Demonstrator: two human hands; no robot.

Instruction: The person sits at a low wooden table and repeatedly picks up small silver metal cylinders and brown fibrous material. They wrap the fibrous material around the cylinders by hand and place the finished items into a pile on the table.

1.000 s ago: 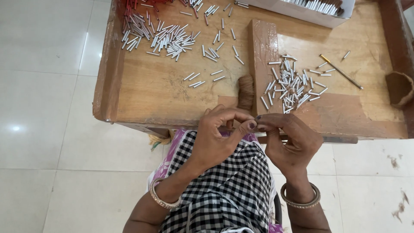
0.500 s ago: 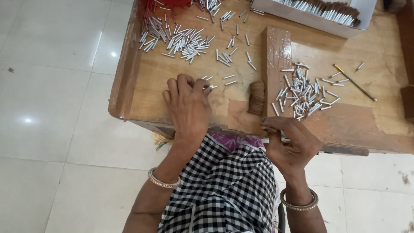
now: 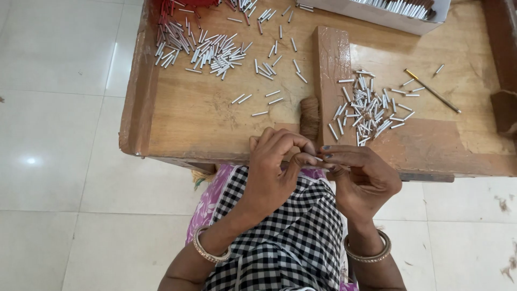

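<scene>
Tube (image 3: 319, 158), a small silver-white one, sat pinched between the fingertips of both hands just over the near edge of the wooden work table (image 3: 204, 124), above the checked cloth (image 3: 280, 242) on the lap. Mostly hidden by fingers; only a short bit showed. Left hand (image 3: 274, 172) curled tight, thumb and forefinger closed on the tube's left end. Right hand (image 3: 358, 180) met it from the other side, fingertips narrow on the same piece. Judged very light, stiff, thin-walled, smooth, so likely to slip or roll; probably crushable if squeezed hard. Best held at the ends with fingertip pads, light pressure, as it was.

Just beyond the hands, a brown thread spool (image 3: 309, 116) stood beside an upright wooden block (image 3: 331, 64). Right of the block, a loose pile of tubes (image 3: 369, 110) and a thin brass-tipped rod (image 3: 433, 91). Further left, a bigger scatter of tubes (image 3: 204, 51). At the far edge, a white box (image 3: 377, 12) of tubes and a red bundle (image 3: 186, 4).
</scene>
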